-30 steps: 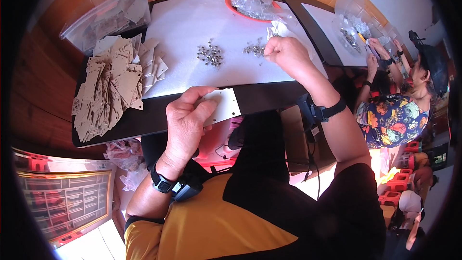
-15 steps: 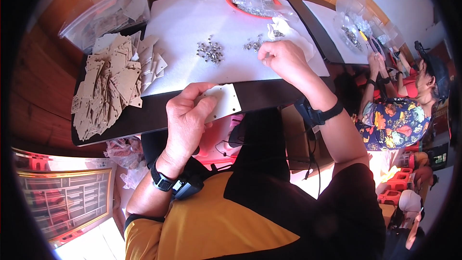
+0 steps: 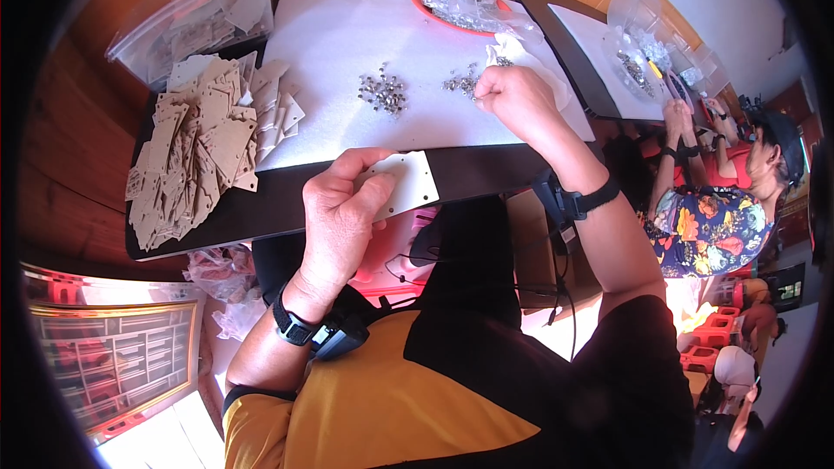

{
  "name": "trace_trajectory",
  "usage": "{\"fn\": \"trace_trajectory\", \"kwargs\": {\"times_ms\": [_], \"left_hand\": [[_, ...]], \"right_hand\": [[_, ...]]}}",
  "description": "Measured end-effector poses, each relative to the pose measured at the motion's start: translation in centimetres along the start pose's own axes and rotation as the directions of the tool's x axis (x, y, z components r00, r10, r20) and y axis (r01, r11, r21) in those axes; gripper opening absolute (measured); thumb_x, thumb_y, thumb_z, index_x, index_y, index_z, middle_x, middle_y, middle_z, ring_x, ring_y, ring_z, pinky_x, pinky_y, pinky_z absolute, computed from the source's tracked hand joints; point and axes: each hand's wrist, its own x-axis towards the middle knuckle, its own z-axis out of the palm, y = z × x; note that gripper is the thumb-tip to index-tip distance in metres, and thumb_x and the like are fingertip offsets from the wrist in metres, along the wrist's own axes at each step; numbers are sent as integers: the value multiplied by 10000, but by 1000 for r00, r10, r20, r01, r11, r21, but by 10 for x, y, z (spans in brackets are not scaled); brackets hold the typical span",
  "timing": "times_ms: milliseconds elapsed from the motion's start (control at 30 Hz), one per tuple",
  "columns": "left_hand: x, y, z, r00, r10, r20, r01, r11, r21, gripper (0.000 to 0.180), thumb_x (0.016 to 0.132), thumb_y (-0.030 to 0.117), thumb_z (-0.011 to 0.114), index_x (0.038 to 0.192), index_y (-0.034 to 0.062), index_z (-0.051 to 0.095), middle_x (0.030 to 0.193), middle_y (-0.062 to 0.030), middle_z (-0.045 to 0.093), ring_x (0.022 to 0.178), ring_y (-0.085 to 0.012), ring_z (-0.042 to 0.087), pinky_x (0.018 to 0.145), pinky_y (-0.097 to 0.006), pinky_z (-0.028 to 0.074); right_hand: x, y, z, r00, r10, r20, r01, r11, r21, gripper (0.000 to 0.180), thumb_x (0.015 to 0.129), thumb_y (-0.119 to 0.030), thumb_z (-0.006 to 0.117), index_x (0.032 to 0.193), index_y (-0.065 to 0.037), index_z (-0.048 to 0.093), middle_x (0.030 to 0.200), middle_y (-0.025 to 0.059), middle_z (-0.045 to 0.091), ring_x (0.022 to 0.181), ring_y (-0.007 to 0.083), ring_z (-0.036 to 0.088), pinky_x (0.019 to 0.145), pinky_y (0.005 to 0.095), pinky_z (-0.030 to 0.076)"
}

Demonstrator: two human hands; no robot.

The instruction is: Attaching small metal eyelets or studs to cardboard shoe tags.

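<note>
My left hand (image 3: 340,208) pinches a small cream card (image 3: 413,181) with punched holes between thumb and fingers, in front of the table's near edge. Over the white sheet (image 3: 321,43), my right hand (image 3: 521,102) is closed, thumb and fingertips together, beside a small pile of shiny metal pieces (image 3: 457,83). Whatever its fingertips may hold is too small to make out. Another pile of small metal studs (image 3: 382,92) lies to the left on the sheet. A big heap of similar cards (image 3: 195,152) covers the table's left end.
A clear plastic bag of cards (image 3: 204,22) stands behind the heap. At the back, a red tray (image 3: 419,7) holds a plastic bag of metal pieces. Some white crumpled wrapping (image 3: 543,78) lies beyond my right hand. To the right, a person in a flowered top (image 3: 708,230) works at another table.
My right hand has dipped slightly, its fingertips now drawn together close to the right-hand metal pile. My left hand still holds the card in nearly the same place.
</note>
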Motion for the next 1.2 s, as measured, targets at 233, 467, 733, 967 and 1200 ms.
{"fn": "trace_trajectory", "kwargs": {"times_ms": [233, 467, 733, 967, 1200], "left_hand": [[1, -7, -1, 998, 61, -6, -61, 998, 19, 236, 928, 80, 611, 1139, -8, 668, 795, -20, 668, 545, -34, 537, 456, -178, 408], [3, -3, 2, 1000, 26, -12, -26, 999, 20, 244, 925, 75, 603, 1136, -22, 677, 792, -28, 670, 576, -40, 549, 495, -192, 434], [7, 3, 10, 1000, 3, -29, -1, 997, 82, 232, 920, 80, 620, 1125, -12, 678, 778, -26, 678, 547, -51, 565, 474, -190, 432], [8, -1, 23, 999, 21, -37, -20, 999, 31, 224, 923, 72, 623, 1125, -10, 674, 811, -31, 687, 572, -49, 568, 497, -195, 445], [11, -18, 29, 981, 186, -50, -182, 981, 70, 226, 942, 61, 608, 1148, -15, 661, 887, -42, 691, 642, -40, 571, 549, -197, 469]], "right_hand": [[12, -6, 0, 993, 20, 116, -9, 995, -97, 109, 756, -155, 738, 825, -73, 720, 800, 111, 712, 758, 274, 681, 704, 381, 504], [2, -1, -1, 987, -111, 115, 116, 993, -37, 120, 791, -132, 703, 871, -46, 677, 762, 87, 667, 720, 236, 649, 673, 376, 486], [-55, -62, 1, 936, -337, -106, 320, 684, 656, 100, 875, -65, 699, 872, -16, 612, 742, 18, 625, 669, 101, 578, 632, 246, 467], [-61, -66, 19, 894, -362, -264, 447, 704, 552, 91, 844, -26, 678, 851, -40, 588, 774, 99, 631, 660, 285, 635, 590, 347, 481], [-67, -66, 30, 851, -322, -416, 503, 728, 466, 98, 821, 10, 672, 850, -53, 603, 771, 83, 625, 637, 259, 633, 567, 338, 476]]}}
